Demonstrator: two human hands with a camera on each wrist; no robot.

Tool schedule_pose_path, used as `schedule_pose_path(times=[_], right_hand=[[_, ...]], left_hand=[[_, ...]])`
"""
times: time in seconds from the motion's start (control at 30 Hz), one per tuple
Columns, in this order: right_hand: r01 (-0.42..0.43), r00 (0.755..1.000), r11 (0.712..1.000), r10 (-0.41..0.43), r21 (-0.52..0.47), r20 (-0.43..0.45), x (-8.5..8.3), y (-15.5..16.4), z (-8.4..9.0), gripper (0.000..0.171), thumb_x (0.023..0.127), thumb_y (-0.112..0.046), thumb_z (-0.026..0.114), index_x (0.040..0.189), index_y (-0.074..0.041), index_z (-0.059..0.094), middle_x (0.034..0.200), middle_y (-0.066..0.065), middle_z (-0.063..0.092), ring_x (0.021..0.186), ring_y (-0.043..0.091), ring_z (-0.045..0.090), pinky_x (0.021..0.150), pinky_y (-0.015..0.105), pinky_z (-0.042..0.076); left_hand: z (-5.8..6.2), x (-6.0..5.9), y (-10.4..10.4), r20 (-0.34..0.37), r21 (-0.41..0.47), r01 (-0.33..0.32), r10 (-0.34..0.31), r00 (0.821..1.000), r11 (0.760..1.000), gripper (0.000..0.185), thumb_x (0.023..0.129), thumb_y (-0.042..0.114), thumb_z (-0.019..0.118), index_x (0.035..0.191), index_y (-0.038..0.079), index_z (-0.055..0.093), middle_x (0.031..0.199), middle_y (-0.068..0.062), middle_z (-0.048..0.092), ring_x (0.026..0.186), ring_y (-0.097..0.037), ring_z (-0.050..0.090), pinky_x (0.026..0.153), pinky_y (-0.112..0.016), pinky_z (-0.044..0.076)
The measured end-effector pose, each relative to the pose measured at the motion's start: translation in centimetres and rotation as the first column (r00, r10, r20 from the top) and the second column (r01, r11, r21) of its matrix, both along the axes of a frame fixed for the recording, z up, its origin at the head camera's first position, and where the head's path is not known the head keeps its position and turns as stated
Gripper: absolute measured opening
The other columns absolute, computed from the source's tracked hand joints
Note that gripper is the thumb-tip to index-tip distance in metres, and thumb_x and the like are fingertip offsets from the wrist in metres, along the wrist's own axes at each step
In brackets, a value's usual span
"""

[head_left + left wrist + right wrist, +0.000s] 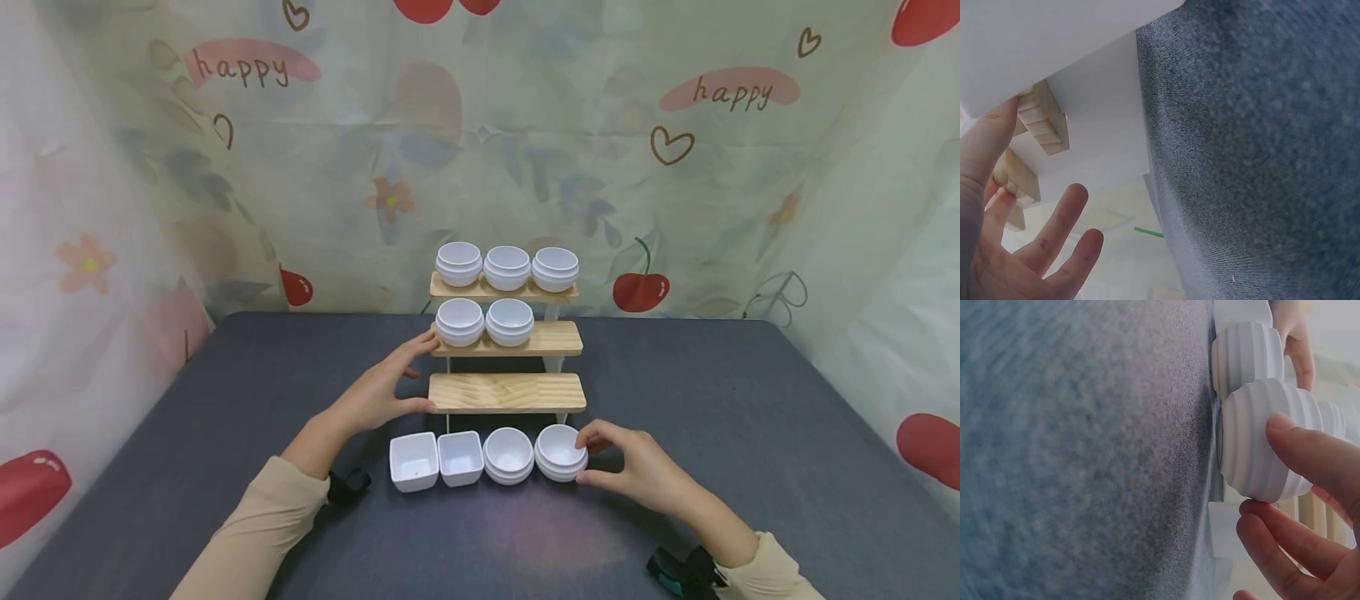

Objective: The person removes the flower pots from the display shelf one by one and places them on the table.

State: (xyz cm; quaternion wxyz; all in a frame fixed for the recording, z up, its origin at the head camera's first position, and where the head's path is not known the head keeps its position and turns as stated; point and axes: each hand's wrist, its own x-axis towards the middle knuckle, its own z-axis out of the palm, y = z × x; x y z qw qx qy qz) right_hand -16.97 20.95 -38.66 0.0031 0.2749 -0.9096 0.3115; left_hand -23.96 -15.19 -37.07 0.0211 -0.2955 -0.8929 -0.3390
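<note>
Our right hand (637, 471) pinches the rightmost round bowl (560, 451) in the row near the counter's front edge, thumb and fingers curled on its right rim. Our left hand (382, 387) lies open with straight fingers against the left end of the rack (507, 392), whose bare bottom step sits just behind the bowl.

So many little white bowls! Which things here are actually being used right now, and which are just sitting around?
In use:
- right hand, pinching the end round bowl
- left hand, touching the wooden rack

Sitting about:
- five round bowls on the upper shelves
- other round bowl and two square bowls on the table
- printed backdrop
</note>
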Motion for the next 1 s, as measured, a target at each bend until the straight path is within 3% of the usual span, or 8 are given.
schedule_pose_path(times=[0.47,1.0], right_hand=[[-0.019,1.000,1.000,0.019,-0.002,-0.016,-0.04,0.09,-0.35,0.030,0.076,-0.026,0.077,0.099,-0.020,0.058,0.095,-0.009,0.065,0.089,0.007,0.063,0.079,0.033,0.054],[-0.022,0.999,1.000,0.022,0.008,0.035,-0.08,0.11,-0.34,0.031,0.076,-0.024,0.077,0.098,-0.020,0.057,0.095,-0.008,0.064,0.091,0.010,0.064,0.080,0.032,0.055]], left_hand=[[-0.10,-0.13,-0.03,-0.007,-0.002,0.002,-0.002,1.000,1.000,0.092,0.074,0.021,0.078,0.148,0.017,0.023,0.158,-0.007,0.014,0.123,-0.034,0.051,0.096,-0.044,0.050],[-0.05,-0.08,-0.03,0.003,0.002,0.002,-0.002,1.000,1.000,0.093,0.074,0.021,0.078,0.149,0.018,0.023,0.159,-0.005,0.013,0.121,-0.035,0.053,0.096,-0.045,0.050]])
